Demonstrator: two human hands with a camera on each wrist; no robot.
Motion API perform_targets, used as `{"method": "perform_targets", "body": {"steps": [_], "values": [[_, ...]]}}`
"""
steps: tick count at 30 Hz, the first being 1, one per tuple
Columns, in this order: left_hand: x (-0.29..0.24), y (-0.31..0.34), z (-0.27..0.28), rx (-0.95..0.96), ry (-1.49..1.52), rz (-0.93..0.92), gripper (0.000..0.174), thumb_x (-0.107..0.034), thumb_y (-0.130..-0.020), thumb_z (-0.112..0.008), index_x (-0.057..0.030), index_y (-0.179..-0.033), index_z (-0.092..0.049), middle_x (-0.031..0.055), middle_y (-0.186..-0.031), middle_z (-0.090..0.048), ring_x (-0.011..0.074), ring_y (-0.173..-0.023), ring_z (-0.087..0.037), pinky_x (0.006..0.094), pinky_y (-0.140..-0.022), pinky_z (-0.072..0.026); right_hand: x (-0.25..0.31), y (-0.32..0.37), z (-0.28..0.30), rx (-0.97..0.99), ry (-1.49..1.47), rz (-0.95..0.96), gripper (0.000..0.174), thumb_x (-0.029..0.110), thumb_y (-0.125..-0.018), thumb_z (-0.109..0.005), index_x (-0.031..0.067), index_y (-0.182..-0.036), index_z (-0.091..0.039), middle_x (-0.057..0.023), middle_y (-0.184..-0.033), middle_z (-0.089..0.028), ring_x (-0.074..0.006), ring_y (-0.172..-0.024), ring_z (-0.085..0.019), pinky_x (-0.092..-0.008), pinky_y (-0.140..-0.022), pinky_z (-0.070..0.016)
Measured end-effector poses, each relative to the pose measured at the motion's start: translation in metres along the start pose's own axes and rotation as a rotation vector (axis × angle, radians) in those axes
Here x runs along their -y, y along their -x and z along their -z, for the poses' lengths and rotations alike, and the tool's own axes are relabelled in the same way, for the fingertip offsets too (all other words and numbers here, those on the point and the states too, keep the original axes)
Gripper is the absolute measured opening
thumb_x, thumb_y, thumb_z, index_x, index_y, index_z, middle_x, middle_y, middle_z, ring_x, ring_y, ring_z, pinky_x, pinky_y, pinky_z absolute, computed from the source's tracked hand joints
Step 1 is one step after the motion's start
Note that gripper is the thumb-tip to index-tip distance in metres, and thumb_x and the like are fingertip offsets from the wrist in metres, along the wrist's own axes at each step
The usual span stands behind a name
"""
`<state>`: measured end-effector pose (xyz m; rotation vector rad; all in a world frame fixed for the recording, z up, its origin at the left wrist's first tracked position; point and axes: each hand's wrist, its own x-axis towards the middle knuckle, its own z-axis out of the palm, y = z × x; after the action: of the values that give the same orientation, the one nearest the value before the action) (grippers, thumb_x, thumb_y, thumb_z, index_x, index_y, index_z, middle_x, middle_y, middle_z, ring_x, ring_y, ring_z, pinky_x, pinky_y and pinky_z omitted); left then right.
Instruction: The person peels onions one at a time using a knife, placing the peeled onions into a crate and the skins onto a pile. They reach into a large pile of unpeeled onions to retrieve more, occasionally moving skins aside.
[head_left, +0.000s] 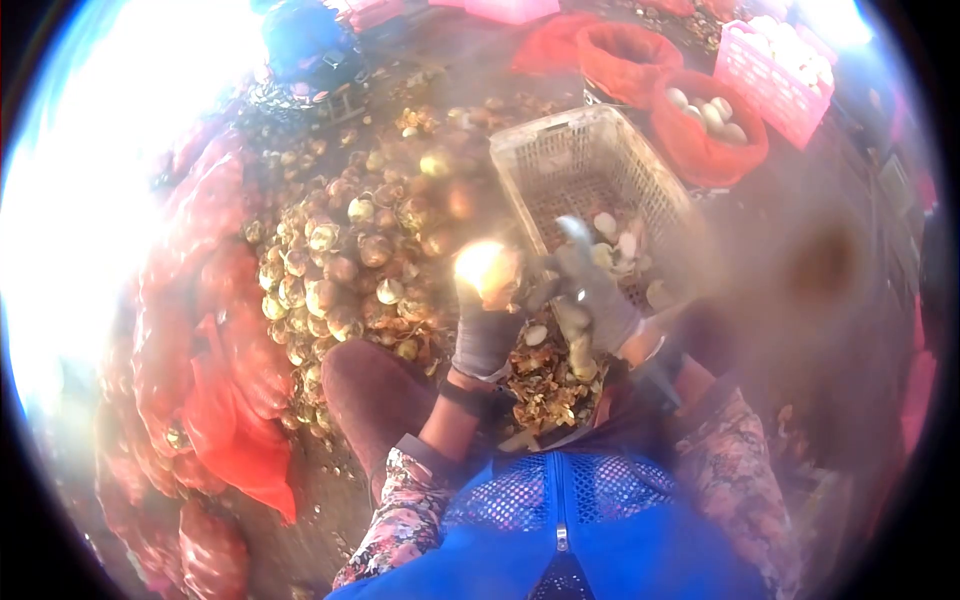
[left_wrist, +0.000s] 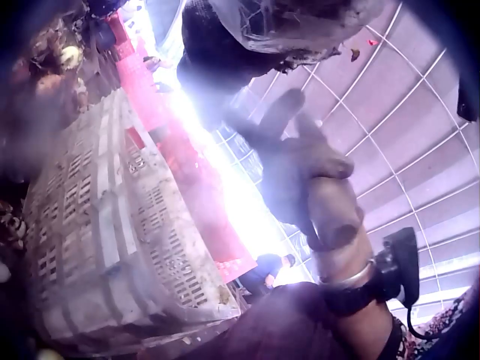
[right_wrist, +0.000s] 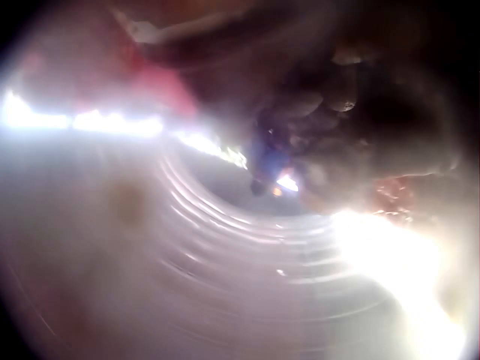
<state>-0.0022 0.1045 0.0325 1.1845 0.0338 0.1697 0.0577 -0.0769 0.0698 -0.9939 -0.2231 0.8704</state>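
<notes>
In the head view my left hand (head_left: 485,340), in a grey glove, grips a round onion (head_left: 488,272) that glare nearly washes out. Close on its right is my gloved right hand (head_left: 598,310), its fingers curled round what looks like a small knife (head_left: 574,230), with only a short, pale curved blade showing. Seen from the left wrist, the right hand (left_wrist: 307,176) has bent fingers just below the dark glove of the left hand (left_wrist: 217,56). Blur and glare hide most detail in the right wrist view.
A heap of unpeeled onions (head_left: 340,270) spreads to the left, beside red mesh sacks (head_left: 215,330). Ahead stands a plastic crate (head_left: 545,128) with several peeled onions inside. Red bags (head_left: 672,135) and a pink basket (head_left: 770,85) stand beyond. Loose skins (head_left: 545,390) lie below the hands.
</notes>
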Motion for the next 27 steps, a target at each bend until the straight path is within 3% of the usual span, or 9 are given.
{"method": "perform_targets", "body": {"steps": [3,6,9,11,15,18,20,24,27], "values": [[-0.013,0.002,0.002,0.043,0.045,0.088,0.087,-0.072,-0.087,-0.054,-0.0058,-0.142,-0.043,0.008,-0.134,-0.054,0.0226,-0.122,-0.054,0.0343,-0.098,-0.0503,0.008,0.011,-0.061,-0.184,0.148,0.009,0.042,0.05,-0.1,-0.048,0.0093,-0.099,-0.058,0.0026,-0.061,-0.052,-0.0049,-0.04,-0.043,-0.0213,-0.033,-0.0316],[-0.045,0.005,-0.015,0.034,-0.085,-0.084,0.088,-0.07,-0.085,-0.06,-0.0056,-0.142,-0.043,0.0083,-0.132,-0.054,0.0211,-0.119,-0.055,0.0333,-0.098,-0.0501,0.025,0.021,-0.06,-0.184,0.227,-0.024,0.036,0.044,-0.1,-0.051,0.009,-0.098,-0.06,0.0015,-0.067,-0.057,-0.0036,-0.041,-0.043,-0.0193,-0.037,-0.0323],[-0.036,0.006,-0.017,-0.011,-0.123,-0.164,0.083,-0.042,-0.079,-0.081,-0.0053,-0.142,-0.041,0.0083,-0.129,-0.055,0.02,-0.117,-0.056,0.0345,-0.099,-0.0499,0.012,0.006,-0.043,-0.158,0.439,0.074,0.041,0.04,-0.099,-0.055,0.0056,-0.121,-0.062,-0.0037,-0.071,-0.065,-0.0091,-0.049,-0.057,-0.0258,-0.042,-0.0458],[-0.032,0.004,-0.014,-0.07,-0.102,-0.163,0.081,-0.019,-0.074,-0.087,-0.0053,-0.14,-0.042,0.0072,-0.128,-0.056,0.0191,-0.115,-0.057,0.034,-0.097,-0.0512,-0.01,-0.01,-0.027,-0.187,0.734,0.446,0.039,0.032,-0.098,-0.056,0.0075,-0.129,-0.058,-0.0066,-0.071,-0.065,-0.014,-0.05,-0.059,-0.0301,-0.045,-0.0478],[-0.028,0.003,-0.006,-0.131,-0.167,-0.171,0.076,-0.018,-0.074,-0.087,-0.0044,-0.134,-0.042,0.0083,-0.125,-0.057,0.0188,-0.111,-0.058,0.0334,-0.097,-0.0509,-0.015,-0.003,-0.022,-0.197,1.13,0.682,0.047,0.02,-0.094,-0.056,0.0131,-0.141,-0.051,-0.0123,-0.074,-0.066,-0.0243,-0.055,-0.065,-0.0381,-0.053,-0.0508],[-0.023,0.002,-0.005,-0.168,-0.327,-0.324,0.078,-0.014,-0.073,-0.086,-0.0043,-0.134,-0.039,0.0092,-0.124,-0.057,0.0189,-0.111,-0.058,0.033,-0.096,-0.0512,0.005,0.009,-0.041,-0.248,1.338,0.273,0.044,0.015,-0.094,-0.056,0.0078,-0.137,-0.054,-0.0209,-0.087,-0.069,-0.0237,-0.066,-0.064,-0.0357,-0.06,-0.0499],[-0.029,0.005,-0.01,-0.161,-0.368,-0.338,0.077,-0.012,-0.072,-0.085,-0.0046,-0.133,-0.039,0.0095,-0.124,-0.056,0.0189,-0.111,-0.058,0.0327,-0.096,-0.0512,-0.009,0.0,-0.033,-0.203,1.689,0.245,0.041,0.017,-0.094,-0.057,0.0089,-0.135,-0.056,-0.021,-0.09,-0.068,-0.0243,-0.066,-0.065,-0.0358,-0.061,-0.051],[-0.02,0.008,-0.012,-0.164,-0.49,-0.406,0.074,-0.008,-0.07,-0.083,-0.0044,-0.129,-0.038,0.01,-0.123,-0.056,0.0183,-0.111,-0.058,0.0327,-0.096,-0.0513,-0.04,-0.013,-0.009,-0.287,1.542,0.484,0.067,0.017,-0.091,-0.057,0.0178,-0.152,-0.03,-0.0124,-0.081,-0.069,-0.0292,-0.065,-0.069,-0.0393,-0.055,-0.0532],[-0.024,0.016,-0.018,-0.134,-0.417,-0.345,0.066,-0.012,-0.072,-0.082,-0.0037,-0.125,-0.043,0.009,-0.117,-0.059,0.017,-0.104,-0.061,0.0323,-0.093,-0.0521,-0.075,-0.04,0.021,-0.273,1.571,0.7,0.066,0.015,-0.091,-0.057,0.0186,-0.152,-0.031,-0.0133,-0.085,-0.069,-0.0289,-0.068,-0.07,-0.0386,-0.056,-0.0535]]}}
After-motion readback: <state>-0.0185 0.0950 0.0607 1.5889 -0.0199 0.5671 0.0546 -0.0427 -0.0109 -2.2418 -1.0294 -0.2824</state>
